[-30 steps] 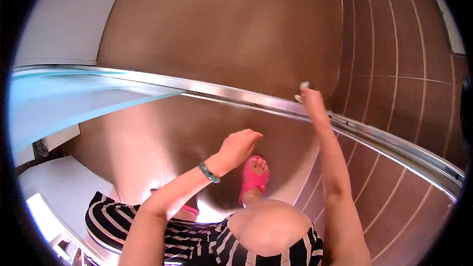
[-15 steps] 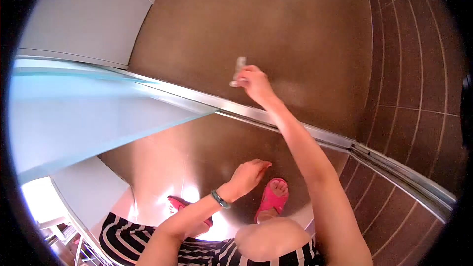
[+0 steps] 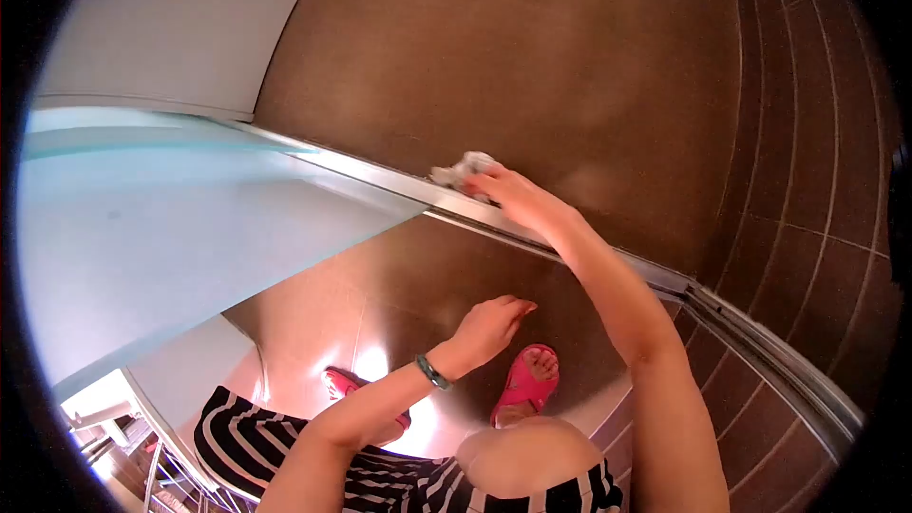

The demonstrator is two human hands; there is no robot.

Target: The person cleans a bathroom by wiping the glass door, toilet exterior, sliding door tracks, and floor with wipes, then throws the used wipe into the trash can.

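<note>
A crumpled white cloth (image 3: 456,169) is gripped in the fingers of my right hand (image 3: 503,191), at the metal floor track (image 3: 380,178). This hand is closed and slightly blurred, partly covering the cloth. My left hand (image 3: 486,333), with a dark green bangle (image 3: 432,372) at the wrist, hangs over the floor on the near side of the track. Its fingers are curled together, and nothing shows in them. Just left of the right hand, the frosted glass door (image 3: 228,237) ends at the track.
Brown floor (image 3: 532,47) stretches beyond the track. A dark tiled wall (image 3: 807,123) rises on the right, and a white panel (image 3: 171,28) stands at the upper left. My feet are in pink slippers (image 3: 527,380) below the hands. A white rack (image 3: 171,465) is at the lower left.
My right hand has come down and nearer with the cloth, from over the far floor to the track. The left hand has barely shifted. The view has tilted slightly.
</note>
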